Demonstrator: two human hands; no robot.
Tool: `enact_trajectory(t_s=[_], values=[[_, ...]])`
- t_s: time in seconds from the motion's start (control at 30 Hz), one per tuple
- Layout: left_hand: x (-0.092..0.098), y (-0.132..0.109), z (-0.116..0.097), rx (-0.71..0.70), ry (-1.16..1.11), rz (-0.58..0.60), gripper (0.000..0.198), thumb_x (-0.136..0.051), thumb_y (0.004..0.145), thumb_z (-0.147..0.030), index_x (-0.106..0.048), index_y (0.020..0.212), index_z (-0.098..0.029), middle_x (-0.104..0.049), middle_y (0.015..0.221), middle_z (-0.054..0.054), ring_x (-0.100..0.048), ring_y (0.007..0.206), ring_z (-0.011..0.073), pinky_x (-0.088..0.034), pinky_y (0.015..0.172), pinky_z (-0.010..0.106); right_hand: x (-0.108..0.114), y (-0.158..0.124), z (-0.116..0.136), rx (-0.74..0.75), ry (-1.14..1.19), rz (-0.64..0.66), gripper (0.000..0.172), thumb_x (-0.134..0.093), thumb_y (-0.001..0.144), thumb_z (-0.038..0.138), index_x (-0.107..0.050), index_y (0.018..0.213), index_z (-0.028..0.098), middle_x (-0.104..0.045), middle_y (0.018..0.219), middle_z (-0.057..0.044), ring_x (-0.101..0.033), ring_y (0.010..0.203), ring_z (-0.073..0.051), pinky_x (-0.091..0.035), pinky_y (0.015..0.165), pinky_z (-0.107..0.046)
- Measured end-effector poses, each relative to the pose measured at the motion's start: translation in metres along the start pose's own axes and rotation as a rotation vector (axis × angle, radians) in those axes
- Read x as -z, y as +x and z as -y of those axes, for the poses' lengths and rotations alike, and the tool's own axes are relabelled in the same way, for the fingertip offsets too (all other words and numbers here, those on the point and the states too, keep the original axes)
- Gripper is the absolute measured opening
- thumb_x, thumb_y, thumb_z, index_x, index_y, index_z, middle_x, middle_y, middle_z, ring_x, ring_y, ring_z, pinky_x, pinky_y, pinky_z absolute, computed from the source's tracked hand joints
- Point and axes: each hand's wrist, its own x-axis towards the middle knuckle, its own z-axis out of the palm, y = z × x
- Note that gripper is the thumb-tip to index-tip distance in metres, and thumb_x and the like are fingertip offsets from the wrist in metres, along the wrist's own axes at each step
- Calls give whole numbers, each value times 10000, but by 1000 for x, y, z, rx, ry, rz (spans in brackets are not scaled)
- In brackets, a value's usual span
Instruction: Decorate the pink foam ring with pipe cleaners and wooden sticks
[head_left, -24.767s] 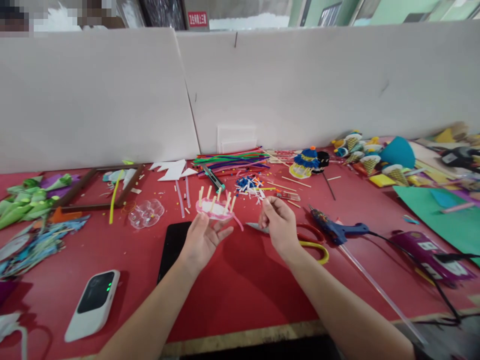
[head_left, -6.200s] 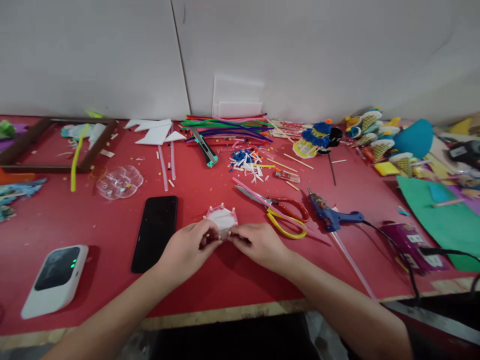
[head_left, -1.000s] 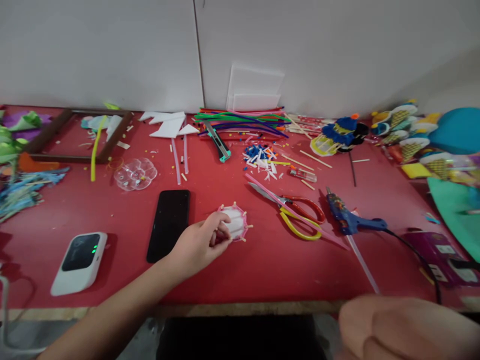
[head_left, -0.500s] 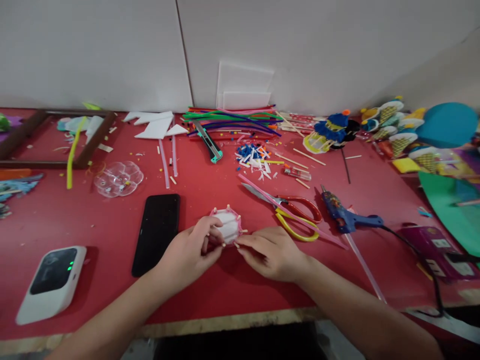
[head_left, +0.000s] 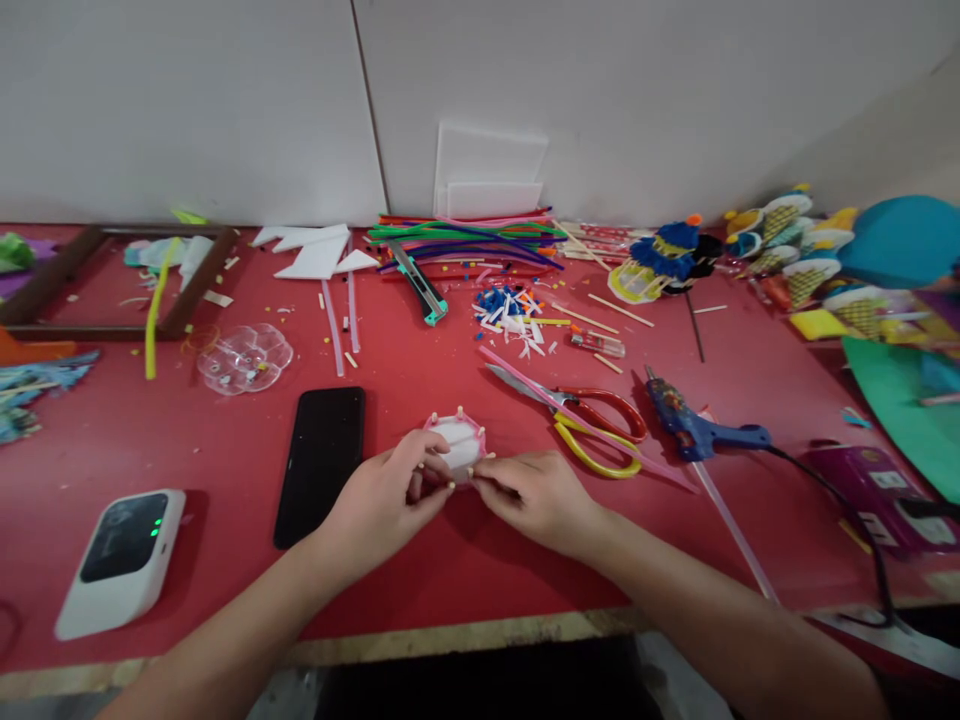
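Between my two hands is a small white round piece (head_left: 459, 436) with a pink edging and several short wooden sticks standing round its rim. My left hand (head_left: 394, 483) is closed on its near left side, thumb and fingertips at the rim. My right hand (head_left: 536, 497) pinches at the near right edge, where the pink pipe cleaner runs; the fingers hide its end. Scissors (head_left: 600, 425) with red and yellow handles lie beyond my right hand, a pink pipe cleaner across them. A black phone (head_left: 321, 465) lies left of my left hand.
A blue glue gun (head_left: 694, 425) with its cable lies to the right. Toward the wall are a utility knife (head_left: 418, 285), pipe cleaners (head_left: 469, 240) and cut scraps (head_left: 510, 312). A clear flower-shaped tray (head_left: 246, 360) and a white device (head_left: 124, 560) are at left.
My right fingertips have shifted slightly up along the near right rim of the white piece. My left hand keeps its hold. The whole view has moved slightly.
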Motion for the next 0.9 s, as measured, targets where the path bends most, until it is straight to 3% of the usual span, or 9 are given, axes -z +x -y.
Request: enact_trajectory(t_s=[0.43, 0.9], values=[[0, -1, 0, -1, -9, -6, 270, -577, 807, -174, -451, 1038, -233, -714, 863, -25, -534, 530, 89, -432, 525, 210, -4, -2, -1, 38, -43, -42, 174, -510, 870, 201, -679, 832, 214, -679, 613, 27, -582, 516, -86, -374, 562, -210], [0, 0, 0, 30, -10, -17, 275, -626, 785, -162, -508, 1021, -239, -718, 796, -34, -569, 521, 97, -443, 522, 210, -4, -3, -5, 47, -57, 37, 161, -527, 910, 235, -685, 889, 212, -713, 667, 20, -626, 559, -96, -386, 570, -218]])
